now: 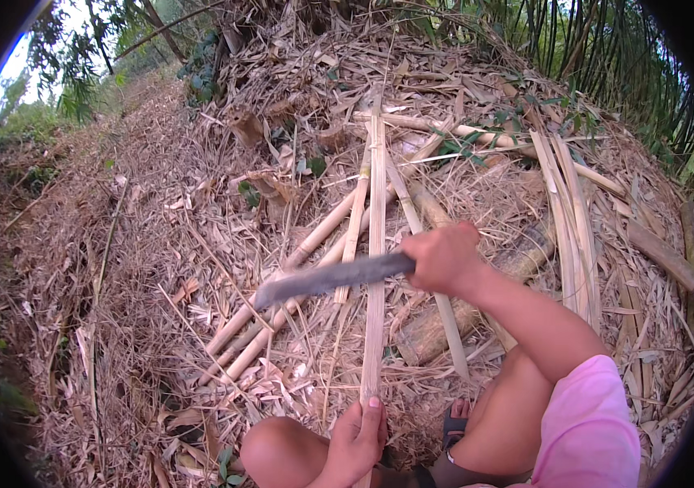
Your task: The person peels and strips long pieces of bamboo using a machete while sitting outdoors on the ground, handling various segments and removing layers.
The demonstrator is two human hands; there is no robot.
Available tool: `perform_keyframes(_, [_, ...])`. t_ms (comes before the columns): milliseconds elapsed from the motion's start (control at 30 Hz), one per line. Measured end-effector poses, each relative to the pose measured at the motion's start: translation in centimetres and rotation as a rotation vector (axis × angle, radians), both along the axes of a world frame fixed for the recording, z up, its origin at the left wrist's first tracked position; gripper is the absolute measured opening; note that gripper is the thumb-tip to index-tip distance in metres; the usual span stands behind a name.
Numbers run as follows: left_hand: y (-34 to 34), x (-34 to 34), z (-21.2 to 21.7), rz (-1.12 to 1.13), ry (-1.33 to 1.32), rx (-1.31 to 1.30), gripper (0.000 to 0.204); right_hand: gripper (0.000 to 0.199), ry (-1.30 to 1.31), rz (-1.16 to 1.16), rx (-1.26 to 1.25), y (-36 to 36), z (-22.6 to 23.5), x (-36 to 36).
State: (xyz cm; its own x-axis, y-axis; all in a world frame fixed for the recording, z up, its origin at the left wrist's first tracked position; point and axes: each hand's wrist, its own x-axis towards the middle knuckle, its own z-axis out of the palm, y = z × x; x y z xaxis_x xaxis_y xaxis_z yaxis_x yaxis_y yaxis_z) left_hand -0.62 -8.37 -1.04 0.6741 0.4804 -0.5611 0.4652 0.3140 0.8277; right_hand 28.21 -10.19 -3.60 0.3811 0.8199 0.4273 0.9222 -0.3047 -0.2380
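Squatting posture on ground littered with dry bamboo leaves [119, 268], knees at the lower edge of view. Long split bamboo strip [376, 244] standing as the landmark: long axis running nearly straight away from the body, near end at the lower centre, far end up toward the heap of cut bamboo poles [298, 268] and debris. Left hand [357, 439] at the near end of the strip, fingers [373, 404] curled around it and clenched, thumb on top, holding it steady against the ground. Right hand [445, 259] raised above and just right of the strip's midsection, fingers closed firmly on the handle of a machete [331, 278]. Blade lying almost crosswise to the strip, extending left across it, tip pointing left and slightly downward; whether the edge touches the strip cannot be told. Left hand nearer to the strip's near end; right hand nearer to its middle, with the strip passing below and left of the knuckles. Further flat bamboo slats [571, 236] well to the right of the strip, apart from both hands. Sandalled foot [454, 423] just right of the strip's near end.
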Motion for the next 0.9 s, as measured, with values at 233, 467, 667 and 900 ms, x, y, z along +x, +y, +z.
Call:
perform_keyframes(233, [0.0, -1.4, -0.1, 0.048, 0.025, 0.197, 0.037, 0.016, -0.060, 0.233, 0.107, 1.3, -1.2, -4.3])
perform_keyframes(467, [-1.2, -1.4, 0.6, 0.001, 0.077, 0.356, 0.036, 0.009, -0.055, 0.056, 0.017, 1.2, -0.4, 0.0])
perform_keyframes(667, [-0.3, -2.3, 0.2, -0.049, -0.006, 0.429, 0.034, 0.013, -0.094, 0.088, 0.083, 2.5, -2.3, 1.0])
perform_keyframes(900, [-2.0, -6.6, -1.1, -0.122, 0.007, 0.363, 0.031, 0.023, 0.387, -0.588, -0.111, 2.4, -3.2, 8.8])
